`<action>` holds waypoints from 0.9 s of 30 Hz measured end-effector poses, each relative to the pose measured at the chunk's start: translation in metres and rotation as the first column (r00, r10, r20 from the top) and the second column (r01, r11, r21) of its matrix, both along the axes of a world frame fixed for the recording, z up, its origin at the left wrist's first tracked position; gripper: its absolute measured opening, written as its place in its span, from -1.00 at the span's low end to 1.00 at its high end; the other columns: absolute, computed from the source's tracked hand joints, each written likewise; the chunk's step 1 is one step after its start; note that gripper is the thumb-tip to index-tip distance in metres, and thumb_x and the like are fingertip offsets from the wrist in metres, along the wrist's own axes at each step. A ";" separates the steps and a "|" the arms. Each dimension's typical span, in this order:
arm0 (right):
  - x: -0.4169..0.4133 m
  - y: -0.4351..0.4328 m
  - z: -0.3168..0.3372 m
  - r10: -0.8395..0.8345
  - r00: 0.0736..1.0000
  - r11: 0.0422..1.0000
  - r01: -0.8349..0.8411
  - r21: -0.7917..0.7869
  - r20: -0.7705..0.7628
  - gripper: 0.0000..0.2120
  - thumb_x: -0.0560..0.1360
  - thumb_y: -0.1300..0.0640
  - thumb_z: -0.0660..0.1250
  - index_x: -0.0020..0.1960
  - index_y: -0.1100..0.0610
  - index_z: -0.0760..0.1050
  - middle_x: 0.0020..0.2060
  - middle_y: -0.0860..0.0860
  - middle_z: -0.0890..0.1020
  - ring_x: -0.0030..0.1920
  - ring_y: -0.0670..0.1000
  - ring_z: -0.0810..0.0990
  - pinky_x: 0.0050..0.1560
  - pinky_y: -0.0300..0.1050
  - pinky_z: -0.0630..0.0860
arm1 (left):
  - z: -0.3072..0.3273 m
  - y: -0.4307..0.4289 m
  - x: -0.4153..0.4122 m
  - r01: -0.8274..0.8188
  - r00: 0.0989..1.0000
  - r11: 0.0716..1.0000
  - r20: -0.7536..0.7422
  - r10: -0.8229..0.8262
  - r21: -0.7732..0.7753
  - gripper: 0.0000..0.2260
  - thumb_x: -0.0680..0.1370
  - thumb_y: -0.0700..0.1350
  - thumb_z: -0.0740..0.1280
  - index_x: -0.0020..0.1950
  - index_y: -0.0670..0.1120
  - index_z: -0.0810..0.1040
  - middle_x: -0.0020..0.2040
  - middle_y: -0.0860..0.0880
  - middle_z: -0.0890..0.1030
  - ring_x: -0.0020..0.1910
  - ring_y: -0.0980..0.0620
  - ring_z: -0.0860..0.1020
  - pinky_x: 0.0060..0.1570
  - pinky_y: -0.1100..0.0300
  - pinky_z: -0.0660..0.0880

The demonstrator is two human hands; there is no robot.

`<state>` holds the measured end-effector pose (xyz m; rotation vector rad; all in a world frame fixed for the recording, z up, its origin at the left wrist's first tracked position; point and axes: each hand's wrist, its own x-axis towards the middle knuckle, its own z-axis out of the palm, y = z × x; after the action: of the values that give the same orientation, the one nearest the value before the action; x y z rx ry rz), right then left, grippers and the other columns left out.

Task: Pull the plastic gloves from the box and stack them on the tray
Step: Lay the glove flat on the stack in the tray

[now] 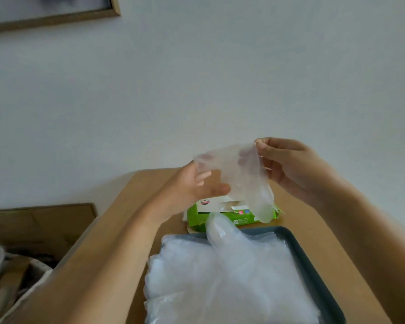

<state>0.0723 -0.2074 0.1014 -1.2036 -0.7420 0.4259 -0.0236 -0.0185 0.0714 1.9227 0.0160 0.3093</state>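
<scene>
We hold one clear plastic glove [241,181] between both hands, above the green glove box [220,213]. The left hand [197,183] pinches its upper left edge. The right hand [288,164] pinches the upper right edge between thumb and forefinger.

The glove's long axis runs downward from the hands and slightly right, with its lower end hanging in front of the box's right end.

The stack of gloves [220,277] on the dark tray [313,277] lies below the hands and toward our body, between the forearms. Neither hand is clearly nearer. We judge that the next move lowers the glove back toward us, long axis along the stack.
</scene>
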 end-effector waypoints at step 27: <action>-0.123 -0.032 -0.007 0.231 0.499 0.756 0.449 -0.477 0.835 -0.10 0.37 -0.16 0.46 0.50 -0.18 -0.03 0.27 -0.30 0.33 0.19 -0.26 0.33 0.04 -0.45 0.28 | 0.041 -0.076 -0.078 -0.357 0.927 0.933 0.138 0.349 0.038 -0.76 0.57 -0.08 0.27 -0.19 -0.21 0.52 -0.49 0.00 0.57 -0.53 0.03 0.53 -0.49 0.25 0.41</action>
<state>-0.0503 -0.2396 0.0945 -2.2076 -1.4506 -0.1430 -0.1018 -0.0950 0.1120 1.9537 0.2727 0.6834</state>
